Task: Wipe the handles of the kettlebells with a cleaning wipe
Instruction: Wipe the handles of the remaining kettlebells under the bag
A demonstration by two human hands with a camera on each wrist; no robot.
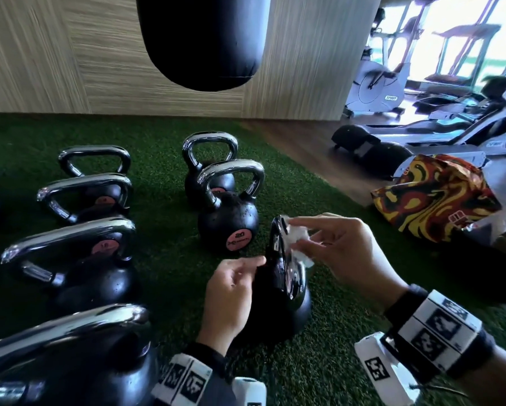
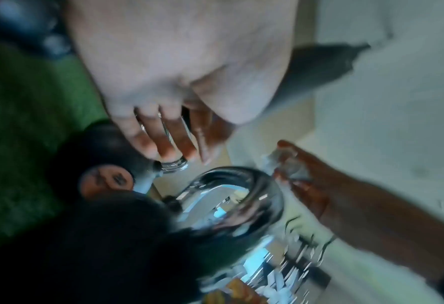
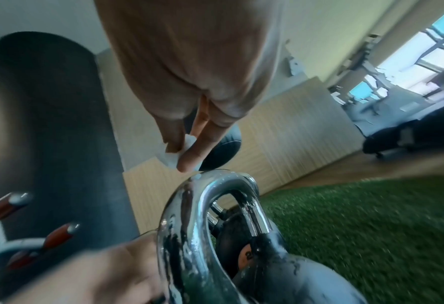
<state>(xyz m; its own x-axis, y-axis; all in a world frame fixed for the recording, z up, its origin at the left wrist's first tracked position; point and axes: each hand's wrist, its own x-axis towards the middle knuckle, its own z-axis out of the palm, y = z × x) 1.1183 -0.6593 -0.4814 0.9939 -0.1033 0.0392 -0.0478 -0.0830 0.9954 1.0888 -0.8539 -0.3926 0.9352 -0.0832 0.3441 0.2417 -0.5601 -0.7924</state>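
The black kettlebell (image 1: 278, 315) nearest me stands on the green turf, its chrome handle (image 1: 285, 268) seen edge-on. My right hand (image 1: 304, 234) pinches a crumpled white wipe (image 1: 303, 257) and presses it to the top right of that handle. In the right wrist view the wipe (image 3: 175, 156) sits between finger and thumb just above the wet, streaked handle (image 3: 202, 207). My left hand (image 1: 240, 276) rests against the left side of the kettlebell with fingers extended, thumb by the handle. The left wrist view shows those fingers (image 2: 163, 142) straight, the handle (image 2: 244, 193) below them.
A kettlebell marked 20 (image 1: 231, 221) and another stand just behind. Several larger kettlebells (image 1: 79, 253) line the left. A black punching bag (image 1: 204, 39) hangs ahead before a wooden wall. A patterned bag (image 1: 433, 197) and exercise machines (image 1: 392, 89) are at the right.
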